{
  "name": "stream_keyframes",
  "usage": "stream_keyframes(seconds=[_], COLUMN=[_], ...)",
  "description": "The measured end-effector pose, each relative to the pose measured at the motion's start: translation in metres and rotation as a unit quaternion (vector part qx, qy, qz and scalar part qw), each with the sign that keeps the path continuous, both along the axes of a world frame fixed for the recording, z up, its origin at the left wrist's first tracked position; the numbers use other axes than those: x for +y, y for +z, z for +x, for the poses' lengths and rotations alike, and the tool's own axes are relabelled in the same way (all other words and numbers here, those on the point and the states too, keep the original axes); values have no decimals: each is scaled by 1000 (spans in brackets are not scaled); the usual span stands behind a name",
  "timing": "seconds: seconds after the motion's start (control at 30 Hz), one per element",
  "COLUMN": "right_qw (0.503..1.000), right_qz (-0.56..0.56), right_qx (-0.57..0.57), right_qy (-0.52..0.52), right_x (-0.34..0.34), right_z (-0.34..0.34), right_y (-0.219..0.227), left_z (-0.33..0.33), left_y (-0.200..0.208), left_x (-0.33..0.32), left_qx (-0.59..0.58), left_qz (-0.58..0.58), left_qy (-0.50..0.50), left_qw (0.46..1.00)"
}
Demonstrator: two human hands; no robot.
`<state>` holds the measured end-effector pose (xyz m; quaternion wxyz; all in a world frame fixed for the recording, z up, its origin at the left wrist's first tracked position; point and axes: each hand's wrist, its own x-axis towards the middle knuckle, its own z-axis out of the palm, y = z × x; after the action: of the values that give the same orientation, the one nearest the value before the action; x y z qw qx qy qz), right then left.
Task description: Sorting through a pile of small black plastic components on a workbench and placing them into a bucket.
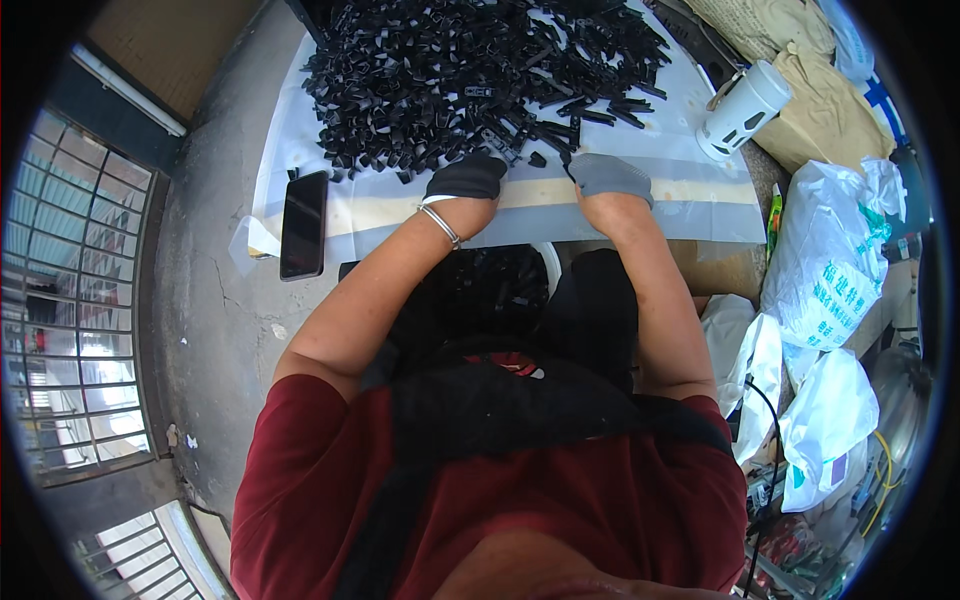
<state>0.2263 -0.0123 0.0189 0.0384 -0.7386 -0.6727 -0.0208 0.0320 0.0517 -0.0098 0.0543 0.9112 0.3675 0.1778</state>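
A large heap of small black plastic pieces (420, 90) covers the far part of a table spread with white sheeting (690, 215). My left hand (468, 182), in a dark glove, is closed at the heap's near edge; what its fingers hold, if anything, is hidden. To its right, my right hand (612, 182) wears a grey glove and is closed, with a thin black plastic piece (571, 166) sticking out at its fingertips. Some loose pieces lie between the two hands. Below the table edge, between my legs, a white-rimmed bucket (552, 268) contains more black pieces.
A black phone (304, 225) lies at the table's left edge. On the right stands a white tumbler (744, 108). Beyond it are a brown sack (825, 110) and stuffed white plastic bags (825, 260). A black cable (775, 430) hangs at the lower right. A barred window (85, 290) is at left.
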Motion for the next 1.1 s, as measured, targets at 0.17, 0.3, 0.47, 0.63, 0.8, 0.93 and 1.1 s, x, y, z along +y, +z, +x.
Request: stream_keyframes(seconds=[0.17,0.3,0.47,0.63,0.8,0.93,1.1], right_qw=[997,995,994,954,935,925,880], right_qz=[-13,99,104,175,144,124,236], right_qx=[-9,3,34,219,285,318,361], right_qy=[-70,-8,9,108,154,168,202], right_x=[-4,-11,-10,-34,-37,-40,-41], right_z=[16,4,-6,-46,-60,-70,-92], right_y=[5,-6,-14,-28,-33,-21,-21], left_z=[-18,-26,-39,-52,-57,-62,-56], left_y=[7,9,3,-1,1,14,11], left_x=[0,-1,1,-6,-5,-17,-48], left_qx=[12,48,-11,50,14,-143,-556], left_qz=[-54,-40,-18,-11,14,-242,-617], left_qy=[10,-11,22,39,11,88,-40], left_qw=[998,998,1000,998,1000,956,556])
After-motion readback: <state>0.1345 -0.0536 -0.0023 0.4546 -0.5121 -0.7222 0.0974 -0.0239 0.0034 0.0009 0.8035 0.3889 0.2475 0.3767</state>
